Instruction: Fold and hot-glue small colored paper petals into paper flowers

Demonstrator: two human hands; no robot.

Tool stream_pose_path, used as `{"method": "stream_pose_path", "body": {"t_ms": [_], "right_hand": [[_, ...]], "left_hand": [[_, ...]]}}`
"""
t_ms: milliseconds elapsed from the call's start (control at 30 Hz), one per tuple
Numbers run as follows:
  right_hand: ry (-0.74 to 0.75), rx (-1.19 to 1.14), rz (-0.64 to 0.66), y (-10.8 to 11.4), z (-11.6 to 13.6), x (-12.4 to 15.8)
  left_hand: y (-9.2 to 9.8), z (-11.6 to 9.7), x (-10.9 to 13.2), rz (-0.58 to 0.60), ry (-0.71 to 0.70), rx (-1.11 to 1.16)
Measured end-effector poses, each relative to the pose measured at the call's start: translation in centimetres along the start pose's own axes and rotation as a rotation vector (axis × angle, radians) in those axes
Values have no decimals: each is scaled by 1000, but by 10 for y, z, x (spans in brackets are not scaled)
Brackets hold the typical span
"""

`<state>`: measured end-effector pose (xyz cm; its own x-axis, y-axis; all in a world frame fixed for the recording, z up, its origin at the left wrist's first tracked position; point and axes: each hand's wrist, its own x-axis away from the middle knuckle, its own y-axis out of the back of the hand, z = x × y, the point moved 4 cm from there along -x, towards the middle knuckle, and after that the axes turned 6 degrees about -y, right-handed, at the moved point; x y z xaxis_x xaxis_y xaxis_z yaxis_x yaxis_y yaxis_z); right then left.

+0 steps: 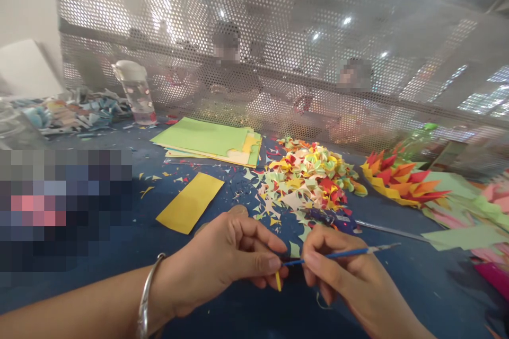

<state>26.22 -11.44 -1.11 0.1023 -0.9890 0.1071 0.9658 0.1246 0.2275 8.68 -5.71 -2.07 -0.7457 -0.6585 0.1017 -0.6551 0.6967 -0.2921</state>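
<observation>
My left hand (238, 259) is closed in a pinch on a small strip of yellow paper (278, 281), whose lower end sticks out below the fingers. My right hand (338, 265) grips a thin blue paintbrush (350, 252). The brush's bristle end points right, and its handle tip reaches the left fingertips beside the yellow strip. Whether the paper is wrapped around the tip I cannot tell. Behind the left hand, a yellow paper rectangle (191, 202) lies on the dark blue table cover (222, 318).
Beyond my hands is a heap of colourful paper scraps (314, 175). A stack of green paper (202, 137) lies behind the yellow rectangle. Folded orange paper (401, 177) sits right, and a clear bottle (137, 95) stands at the back left. Perforated panels (270, 21) border the table, with people behind.
</observation>
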Motion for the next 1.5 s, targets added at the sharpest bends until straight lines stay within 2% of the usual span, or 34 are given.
{"method": "stream_pose_path", "body": {"t_ms": [600, 800, 933, 1133, 1500], "right_hand": [[-3, 93, 35, -2, 4, 3], [-89, 107, -20, -1, 0, 4], [-83, 118, -6, 0, -2, 4], [-93, 117, -31, -1, 4, 5], [-72, 117, 2, -1, 1, 4]], "left_hand": [[-2, 0, -2, 2, -5, 31], [-3, 0, 0, -9, 19, 99], [-3, 0, 0, -7, 50, 103], [0, -3, 0, -3, 19, 40], [-2, -1, 1, 2, 5, 79]]}}
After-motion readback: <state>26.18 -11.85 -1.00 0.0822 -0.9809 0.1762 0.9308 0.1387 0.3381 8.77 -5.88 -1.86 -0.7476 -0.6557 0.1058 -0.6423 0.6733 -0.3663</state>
